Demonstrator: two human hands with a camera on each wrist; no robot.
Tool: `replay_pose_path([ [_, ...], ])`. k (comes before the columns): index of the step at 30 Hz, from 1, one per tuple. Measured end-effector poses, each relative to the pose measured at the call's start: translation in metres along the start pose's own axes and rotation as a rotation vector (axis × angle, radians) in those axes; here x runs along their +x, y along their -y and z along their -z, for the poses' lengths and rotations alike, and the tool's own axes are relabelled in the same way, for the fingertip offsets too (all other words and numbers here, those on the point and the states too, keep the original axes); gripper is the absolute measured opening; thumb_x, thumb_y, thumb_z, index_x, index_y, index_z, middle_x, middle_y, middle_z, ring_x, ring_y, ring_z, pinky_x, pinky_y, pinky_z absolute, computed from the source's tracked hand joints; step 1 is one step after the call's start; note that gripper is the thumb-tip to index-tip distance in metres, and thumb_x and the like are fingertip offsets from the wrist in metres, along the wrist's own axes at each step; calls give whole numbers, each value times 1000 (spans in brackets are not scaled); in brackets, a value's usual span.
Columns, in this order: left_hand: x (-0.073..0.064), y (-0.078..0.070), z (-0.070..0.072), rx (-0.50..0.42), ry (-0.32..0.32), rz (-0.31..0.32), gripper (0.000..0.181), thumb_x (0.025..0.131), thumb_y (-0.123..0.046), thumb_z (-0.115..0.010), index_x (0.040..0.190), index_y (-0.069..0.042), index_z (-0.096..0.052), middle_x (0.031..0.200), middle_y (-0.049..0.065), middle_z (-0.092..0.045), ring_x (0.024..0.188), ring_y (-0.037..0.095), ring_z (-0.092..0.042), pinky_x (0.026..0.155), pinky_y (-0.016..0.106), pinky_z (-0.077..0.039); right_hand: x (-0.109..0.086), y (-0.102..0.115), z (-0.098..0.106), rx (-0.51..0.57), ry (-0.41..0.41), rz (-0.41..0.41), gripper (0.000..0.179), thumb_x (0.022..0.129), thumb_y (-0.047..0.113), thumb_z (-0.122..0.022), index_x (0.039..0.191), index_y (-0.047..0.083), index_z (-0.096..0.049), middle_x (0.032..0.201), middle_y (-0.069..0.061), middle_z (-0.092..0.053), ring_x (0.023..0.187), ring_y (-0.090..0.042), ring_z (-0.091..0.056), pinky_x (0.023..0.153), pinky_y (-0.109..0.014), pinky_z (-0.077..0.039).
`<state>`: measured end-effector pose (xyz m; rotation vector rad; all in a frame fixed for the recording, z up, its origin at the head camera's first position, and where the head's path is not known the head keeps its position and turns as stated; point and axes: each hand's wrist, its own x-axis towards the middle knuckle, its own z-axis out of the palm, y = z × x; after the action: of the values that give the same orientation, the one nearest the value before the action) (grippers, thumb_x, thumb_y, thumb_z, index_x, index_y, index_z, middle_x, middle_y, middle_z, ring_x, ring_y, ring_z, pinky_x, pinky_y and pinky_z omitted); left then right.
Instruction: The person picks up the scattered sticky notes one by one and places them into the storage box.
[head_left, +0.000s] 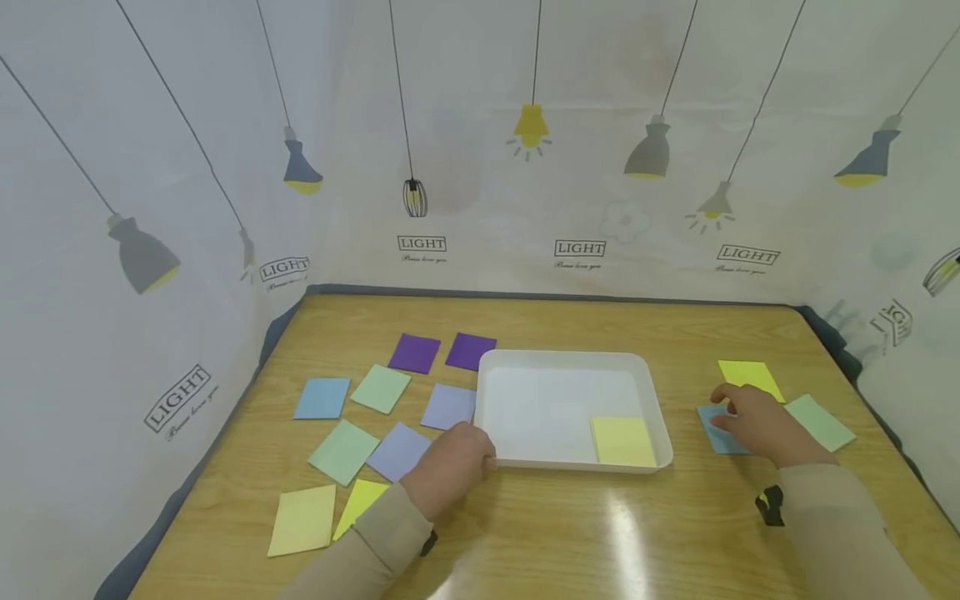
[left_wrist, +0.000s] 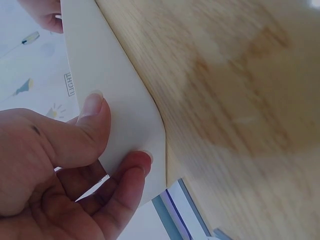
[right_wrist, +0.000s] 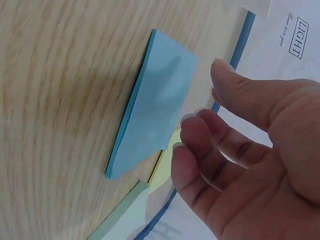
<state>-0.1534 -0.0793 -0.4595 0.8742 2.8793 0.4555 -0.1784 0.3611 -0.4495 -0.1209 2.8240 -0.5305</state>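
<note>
A shallow white tray (head_left: 540, 417) stands mid-table, with a pale yellow sticky note pad (head_left: 622, 442) lying in its front right corner. My left hand (head_left: 453, 467) holds the tray's front left corner. In the left wrist view, thumb and fingertips press on the outer tray wall (left_wrist: 132, 110). To the right of the tray, my right hand (head_left: 757, 421) hovers over a blue sticky note pad (head_left: 726, 443). Thumb and bent fingers (right_wrist: 187, 172) are apart there, with nothing between them. The right wrist view shows the blue pad (right_wrist: 155, 100) just off the fingertips.
Left of the tray lie several sticky note pads: purple (head_left: 414, 353), lavender (head_left: 448, 406), blue (head_left: 322, 398), green (head_left: 343, 452) and yellow (head_left: 302, 520). Behind the right hand are a bright yellow pad (head_left: 750, 377) and a green pad (head_left: 821, 422). Lamp-print curtains (head_left: 480, 208) surround the table.
</note>
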Motion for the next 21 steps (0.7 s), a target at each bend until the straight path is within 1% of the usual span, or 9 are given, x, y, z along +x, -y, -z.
replay_pose_path([
  [4, 0, 0, 0, 6, -5, -9, 10, 83, -5, -75, 75, -9, -79, 75, 0, -73, 67, 6, -50, 68, 22, -50, 3, -3, -1, 4, 4, 13, 39, 96, 12, -66, 125, -11, -55, 110, -35, -62, 99, -46, -61, 78, -54, -53],
  [10, -1, -1, 2, -5, 3, 8, 8, 85, -9, -75, 79, -9, -80, 79, 1, -75, 70, 7, -56, 73, 25, -54, 10, -12, -11, -10, -13, 52, 35, 94, 10, -67, 122, -9, -58, 107, -32, -63, 98, -45, -60, 79, -54, -52],
  [15, -2, -1, 2, -10, 13, 13, 6, 85, -10, -75, 82, -9, -80, 81, 2, -75, 73, 10, -60, 75, 26, -55, 16, -17, -19, -35, -15, 21, 35, 92, 12, -71, 120, -4, -58, 105, -30, -61, 95, -41, -58, 77, -54, -51],
  [19, -2, -1, 2, -14, 16, 17, 7, 85, -9, -75, 81, -9, -80, 81, 1, -75, 73, 9, -58, 75, 25, -54, 15, -17, -20, -9, -14, -7, 37, 92, 14, -72, 121, -2, -56, 110, -36, -54, 94, -41, -55, 73, -51, -51],
  [21, -1, 0, 1, -10, 16, 19, 7, 85, -9, -75, 81, -9, -80, 81, 1, -75, 72, 8, -58, 75, 25, -54, 14, -16, -20, -2, -22, -6, 37, 92, 15, -72, 121, -1, -56, 115, -40, -50, 97, -44, -55, 73, -52, -52],
])
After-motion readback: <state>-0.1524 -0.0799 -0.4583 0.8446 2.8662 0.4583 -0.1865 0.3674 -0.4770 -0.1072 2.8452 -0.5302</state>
